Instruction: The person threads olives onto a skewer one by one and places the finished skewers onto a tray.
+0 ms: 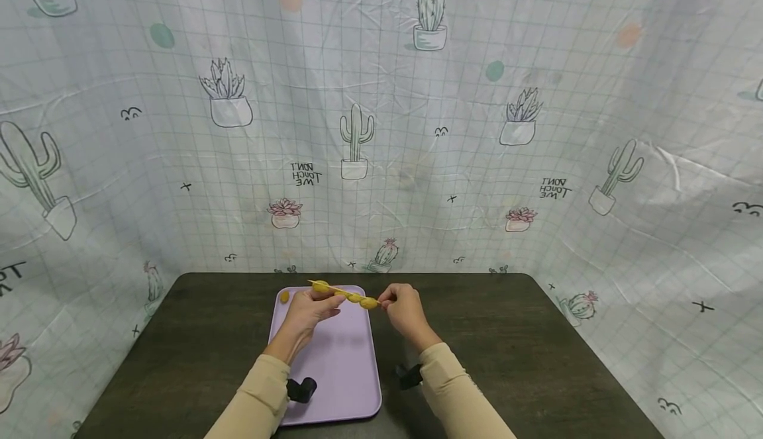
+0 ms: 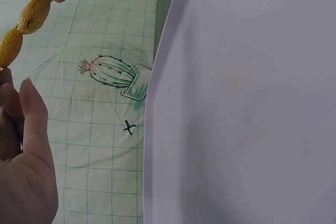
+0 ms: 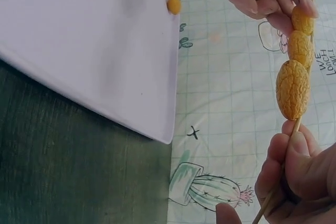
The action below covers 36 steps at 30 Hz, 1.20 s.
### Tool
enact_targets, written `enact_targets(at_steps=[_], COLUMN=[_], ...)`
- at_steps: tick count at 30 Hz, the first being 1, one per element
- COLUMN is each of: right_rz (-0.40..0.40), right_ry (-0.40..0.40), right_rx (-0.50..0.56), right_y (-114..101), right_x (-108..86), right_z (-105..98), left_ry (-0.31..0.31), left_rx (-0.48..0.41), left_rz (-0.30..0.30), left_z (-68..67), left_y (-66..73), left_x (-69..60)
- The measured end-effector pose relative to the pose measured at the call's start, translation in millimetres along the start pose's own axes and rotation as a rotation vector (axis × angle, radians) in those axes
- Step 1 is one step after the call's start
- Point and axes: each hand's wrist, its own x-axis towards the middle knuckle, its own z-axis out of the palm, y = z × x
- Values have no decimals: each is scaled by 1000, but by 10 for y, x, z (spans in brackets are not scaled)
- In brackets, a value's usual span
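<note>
Both hands hold a thin wooden skewer point(image 3: 266, 203) above the far part of a lilac tray, threaded with several wrinkled, yellow, oval pieces point(image 3: 293, 90) that look like small potatoes or dried fruit. My left hand point(image 1: 310, 314) grips the threaded skewer around its middle, thumb and fingers on a piece. Beyond that grip, one piece point(image 1: 320, 287) sits near the skewer's far left end. My right hand point(image 1: 408, 309) pinches the bare stick at the right end, just below the last piece, as the right wrist view shows. The left fingers partly hide the middle pieces.
The lilac tray point(image 1: 340, 379) lies on a dark wooden table point(image 1: 507, 353). One loose yellow piece point(image 1: 284, 296) rests in the tray's far left corner. A pale cactus-print curtain point(image 1: 393, 181) hangs behind and beside the table. Black wrist mounts point(image 1: 301, 390) sit below the hands.
</note>
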Motion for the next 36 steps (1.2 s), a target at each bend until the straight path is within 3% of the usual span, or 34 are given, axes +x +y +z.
enact_targets(at_steps=[7,15,20,26,36], right_rz=[35,59,42,-33,-14], right_ry=[-10,-20,-18,38,30], right_rx=[53,69,55,-29,-42], right_y=[36,51,18,20,5], right_x=[-1,-10,-30,-18,-24], right_z=[-26,-52,-70,-65,-60], left_ry=[-1,75,89,100,72], left_rx=[30,-28,-11,11,33], left_rz=[-26,0,13,23,26], left_z=[-81,-169,-165,-137,-104], left_y=[16,118,131,119,100], left_x=[0,20,9,6,-11])
